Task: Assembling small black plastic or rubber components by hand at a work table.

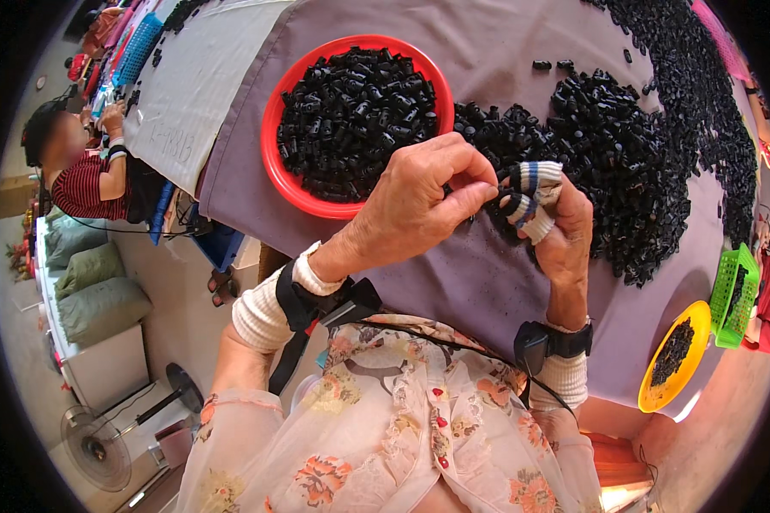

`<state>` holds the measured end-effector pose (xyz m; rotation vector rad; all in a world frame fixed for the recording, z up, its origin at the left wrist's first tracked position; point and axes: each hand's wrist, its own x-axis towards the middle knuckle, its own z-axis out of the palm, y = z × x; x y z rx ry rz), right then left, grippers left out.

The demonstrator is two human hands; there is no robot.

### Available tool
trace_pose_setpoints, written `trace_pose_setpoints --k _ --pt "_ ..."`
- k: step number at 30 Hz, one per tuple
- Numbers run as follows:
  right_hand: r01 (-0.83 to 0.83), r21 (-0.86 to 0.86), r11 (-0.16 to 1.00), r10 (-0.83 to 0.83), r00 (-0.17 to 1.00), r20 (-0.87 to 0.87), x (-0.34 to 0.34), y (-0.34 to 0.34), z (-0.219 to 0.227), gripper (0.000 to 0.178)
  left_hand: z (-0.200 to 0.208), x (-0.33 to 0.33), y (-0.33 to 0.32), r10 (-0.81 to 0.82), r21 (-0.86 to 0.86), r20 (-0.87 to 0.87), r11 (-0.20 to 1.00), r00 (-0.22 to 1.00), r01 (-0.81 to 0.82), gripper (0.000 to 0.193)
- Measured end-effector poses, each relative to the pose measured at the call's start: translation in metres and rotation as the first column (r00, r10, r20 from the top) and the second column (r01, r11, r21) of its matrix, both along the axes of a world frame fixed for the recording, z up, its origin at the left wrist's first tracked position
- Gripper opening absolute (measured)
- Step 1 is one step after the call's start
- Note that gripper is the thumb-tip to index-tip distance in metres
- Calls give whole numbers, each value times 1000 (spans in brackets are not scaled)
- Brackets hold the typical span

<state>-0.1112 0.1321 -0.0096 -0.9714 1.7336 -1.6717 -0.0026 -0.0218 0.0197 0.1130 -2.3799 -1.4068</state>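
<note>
My left hand [423, 192] is closed in a pinch, thumb and forefinger pressed together above the table. Its fingertips meet those of my right hand [556, 227], whose fingers are bent inward and wear striped knitted finger covers. A small dark bit shows between the two hands; its shape is mostly hidden by the fingers. Beyond my left hand stands a red bowl [271, 141] filled with small black plastic parts [359, 120]. Just past my right hand spreads a large loose heap of similar black parts [612, 154]. Both wrists carry ribbed cuffs and black straps.
A purple-grey cloth [453, 282] covers the table. More black parts [701, 103] lie along the far right. A yellow dish [701, 329] and a green basket [727, 332] are at the right edge. Another person [85, 175] sits at the left by a white-covered table [205, 77].
</note>
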Motion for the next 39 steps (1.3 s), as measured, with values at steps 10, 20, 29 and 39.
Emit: trace_pose_setpoints --k 10,20,29,39 --pt "82 -107 991 -43 944 326 4 1 -1 19 -1 5 -1 -75 464 213 885 974 -34 7" --pt "71 -77 995 -59 987 147 2 0 6 23 6 -1 0 37 27 51 999 998 -38 7" --pt "18 41 999 -11 986 -168 -6 1 1 32 5 -5 -1 0 -206 10 978 1000 2 7" --pt "11 -1 1000 -11 964 -266 -9 0 -6 29 2 -11 -1 -52 -312 1 949 999 50 6"
